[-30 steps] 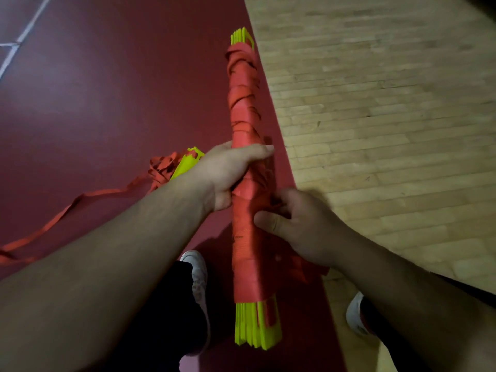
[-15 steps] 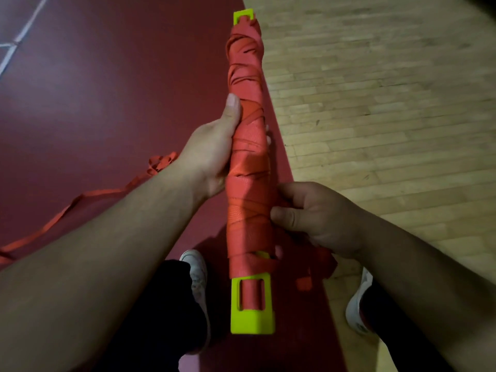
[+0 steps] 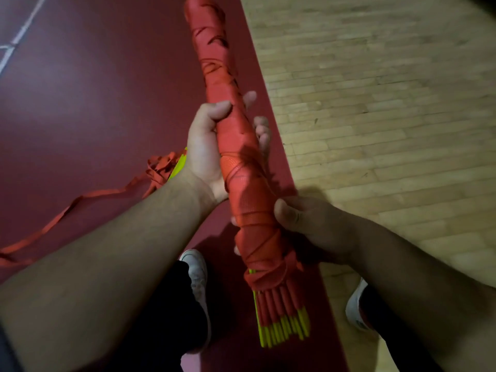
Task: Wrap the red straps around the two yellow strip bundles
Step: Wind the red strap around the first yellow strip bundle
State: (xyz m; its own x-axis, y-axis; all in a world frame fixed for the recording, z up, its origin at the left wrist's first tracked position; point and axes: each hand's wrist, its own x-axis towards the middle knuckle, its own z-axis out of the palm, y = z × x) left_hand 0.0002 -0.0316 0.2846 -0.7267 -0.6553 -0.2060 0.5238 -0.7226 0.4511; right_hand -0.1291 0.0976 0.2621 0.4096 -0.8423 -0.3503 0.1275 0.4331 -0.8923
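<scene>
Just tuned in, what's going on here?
A person holds a bundle of yellow strips, almost fully wound in red strap. The left hand grips its middle; the right hand grips lower down, above the bare yellow tips. A second bundle lies on the floor behind the left wrist, a loose strap trailing beside it.

Dim indoor light, corners darkened, wide-angle bending at edges, slight motion blur, soft shadows on floor [image 3: 375, 130]
</scene>
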